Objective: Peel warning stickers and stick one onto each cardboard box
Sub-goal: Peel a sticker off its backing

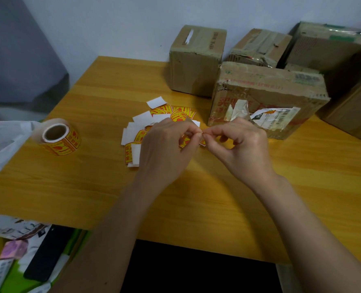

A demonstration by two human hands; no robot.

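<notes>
Both hands pinch one sticker [202,142].
Left hand [166,142] and right hand [238,144] meet mid-tabletop [90,176], before the boxes [268,98].

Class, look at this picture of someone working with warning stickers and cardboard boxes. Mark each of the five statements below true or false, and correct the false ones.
1. Both hands pinch one sticker between their fingertips. True: the left hand and the right hand meet on it above the table.
2. The sticker roll stands on top of a cardboard box. False: it lies on the table, left of the hands.
3. Loose stickers lie in a pile on the table behind the hands. True.
4. The nearest box already carries a yellow warning sticker on its top. False: none shows there; only a torn white label on its front.
5. The table is white. False: it is yellowish wood grain.
</notes>
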